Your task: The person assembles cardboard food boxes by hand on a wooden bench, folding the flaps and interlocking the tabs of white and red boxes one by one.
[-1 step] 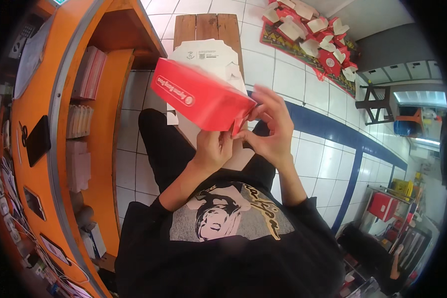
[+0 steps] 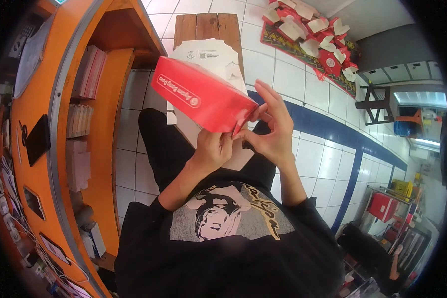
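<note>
Between my hands, above my lap, a red cardboard box [image 2: 203, 94] is held at a tilt. My left hand [image 2: 215, 149] pinches its lower near edge, close to the right end. At that same end the thumb and index finger of my right hand [image 2: 273, 126] close on a corner flap, while other fingers of that hand stretch upward. Behind the box, flat white carton sheets [image 2: 208, 49] with small dark print lie on a wooden bench [image 2: 198, 24]. The box hides part of the sheets.
On the left stands an orange counter [image 2: 59, 184] with shelves of stacked cartons [image 2: 79, 164], and phones on top. Folded red and white boxes [image 2: 328, 47] pile on a patterned mat at the far right. A dark stool [image 2: 376, 104] and a person [image 2: 367, 248] are farther right.
The box has shifted very slightly at its right end, and the flap there sits closer to the box. My right hand's upper fingers have straightened and moved a little.
</note>
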Motion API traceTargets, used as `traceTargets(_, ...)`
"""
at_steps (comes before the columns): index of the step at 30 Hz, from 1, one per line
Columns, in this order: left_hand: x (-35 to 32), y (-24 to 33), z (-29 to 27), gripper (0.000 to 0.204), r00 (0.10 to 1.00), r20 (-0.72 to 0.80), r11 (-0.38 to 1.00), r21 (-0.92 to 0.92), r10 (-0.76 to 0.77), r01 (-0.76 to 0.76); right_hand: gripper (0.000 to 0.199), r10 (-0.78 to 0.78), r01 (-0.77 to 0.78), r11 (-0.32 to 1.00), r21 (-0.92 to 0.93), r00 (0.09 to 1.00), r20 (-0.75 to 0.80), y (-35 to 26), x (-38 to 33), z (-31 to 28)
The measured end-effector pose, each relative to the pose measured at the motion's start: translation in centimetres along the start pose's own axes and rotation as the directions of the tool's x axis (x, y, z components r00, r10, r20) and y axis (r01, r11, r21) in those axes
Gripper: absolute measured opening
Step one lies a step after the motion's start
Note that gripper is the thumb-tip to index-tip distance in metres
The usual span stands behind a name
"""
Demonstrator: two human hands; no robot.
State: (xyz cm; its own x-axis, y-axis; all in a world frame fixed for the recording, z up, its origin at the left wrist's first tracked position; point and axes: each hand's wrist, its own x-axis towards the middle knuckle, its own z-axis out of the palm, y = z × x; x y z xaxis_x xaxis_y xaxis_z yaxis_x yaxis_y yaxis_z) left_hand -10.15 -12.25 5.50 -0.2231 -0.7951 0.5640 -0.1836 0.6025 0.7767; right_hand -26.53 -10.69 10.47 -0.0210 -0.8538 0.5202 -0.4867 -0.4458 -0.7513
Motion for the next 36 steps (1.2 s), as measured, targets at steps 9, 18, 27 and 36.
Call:
traceTargets(9, 0.5, -0.2, 0.3, 0.022, 0.989, 0.110, 0.941, -0.315, -0.098, 0.128, 0.064, 0.117, -0.105, 0.980, -0.168, 0.991, 0.064, 1.0, -1.3, 1.5)
traceTargets(18, 0.1, 0.2, 1.7, 0.032, 0.970, 0.224, 0.995, 0.018, -0.099, 0.098, 0.073, 0.407, -0.314, 0.688, 0.655, 0.913, 0.011, 0.5, -3.5, 3.9)
traceTargets(27, 5.4, -0.6, -3.8, 0.061, 0.963, -0.249, 0.981, -0.186, -0.101, 0.055, 0.080, 0.372, -0.455, 0.605, 0.654, 0.887, 0.274, 1.6, -3.9, 1.1)
traceTargets(36, 3.8, -4.1, -0.4, 0.050, 0.880, -0.012, 0.871, -0.145, -0.475, 0.469, 0.066, 0.703, -0.745, 0.382, 0.548, 0.619, 0.352, 6.3, -4.6, 0.2)
